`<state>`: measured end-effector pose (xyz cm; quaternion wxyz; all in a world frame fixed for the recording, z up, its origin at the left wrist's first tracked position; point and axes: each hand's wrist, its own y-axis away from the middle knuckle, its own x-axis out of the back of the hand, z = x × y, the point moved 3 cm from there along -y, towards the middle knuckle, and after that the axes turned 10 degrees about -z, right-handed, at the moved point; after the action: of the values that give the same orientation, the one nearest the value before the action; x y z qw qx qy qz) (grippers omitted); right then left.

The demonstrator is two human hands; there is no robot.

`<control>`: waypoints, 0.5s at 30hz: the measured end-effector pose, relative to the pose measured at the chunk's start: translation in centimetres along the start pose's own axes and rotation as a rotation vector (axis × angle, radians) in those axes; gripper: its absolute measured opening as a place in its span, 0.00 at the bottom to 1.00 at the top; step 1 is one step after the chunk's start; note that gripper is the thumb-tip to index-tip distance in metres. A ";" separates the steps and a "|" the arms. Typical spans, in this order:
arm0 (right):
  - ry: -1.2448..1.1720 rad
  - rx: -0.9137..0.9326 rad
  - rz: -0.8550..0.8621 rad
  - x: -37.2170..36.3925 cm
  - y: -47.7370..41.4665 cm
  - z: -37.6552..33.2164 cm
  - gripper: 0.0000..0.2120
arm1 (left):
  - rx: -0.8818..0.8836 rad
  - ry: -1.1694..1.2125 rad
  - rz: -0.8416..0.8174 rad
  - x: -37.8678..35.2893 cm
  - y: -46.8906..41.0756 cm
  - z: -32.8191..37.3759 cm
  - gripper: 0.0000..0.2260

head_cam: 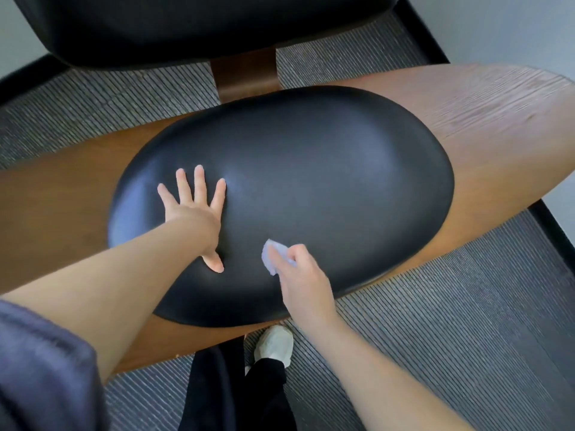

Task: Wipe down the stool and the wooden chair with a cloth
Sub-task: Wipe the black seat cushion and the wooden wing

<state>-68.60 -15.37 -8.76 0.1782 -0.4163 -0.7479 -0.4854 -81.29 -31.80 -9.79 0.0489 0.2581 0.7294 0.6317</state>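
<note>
Cloth (273,255) first: where was it?

It lay on the black seat cushion (311,181), close to the cushion's near edge, a small pale wad pressed against the leather. The right hand (303,275) gripped it, its digits curled over the wad and bunched together.

And the other hand?

The left hand (194,209) rested palm down on the cushion's left part, apart from the cloth. Its fingers (199,185) were straight and spread wide, with the thumb pointing back toward the person.

What did the cushion sit on?

It sat on the wooden chair (497,119), whose broad brown seat board stuck out past the cushion on both sides like wings. Beyond the cushion's far edge a wooden upright rose to a black padded backrest (186,26).

Anything around it?

Grey ribbed carpet (435,353) showed beneath the chair on every side of the cushion. Just below the cushion's near edge stood a pale shoe (275,343) under a dark trouser leg, and a bluish-grey sleeve (40,368) covered the upper left arm
</note>
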 end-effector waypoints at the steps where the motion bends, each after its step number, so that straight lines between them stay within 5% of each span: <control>1: 0.103 0.075 -0.055 -0.4 0.4 -0.2 0.19 | 0.005 -0.014 0.024 0.1 0.3 0.3 0.68; 5: 0.129 -0.085 0.103 4.0 0.3 3.8 0.10 | -0.049 -0.009 0.029 -0.2 1.4 2.4 0.64; 9: -0.194 -0.358 0.298 5.9 1.4 5.4 0.17 | -0.044 0.043 0.007 -1.3 1.8 5.0 0.66; 12: -0.278 -0.246 0.157 2.0 2.5 2.3 0.09 | 0.011 0.073 0.053 -1.7 1.6 5.7 0.68; 15: -0.283 -0.165 -0.037 0.5 3.6 1.3 0.18 | 0.015 0.087 0.088 -1.7 1.5 5.6 0.68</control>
<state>-65.90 -13.32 -6.96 0.0274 -0.4800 -0.7306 -0.4848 -77.10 -27.46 -9.89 -0.0128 0.2625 0.7235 0.6383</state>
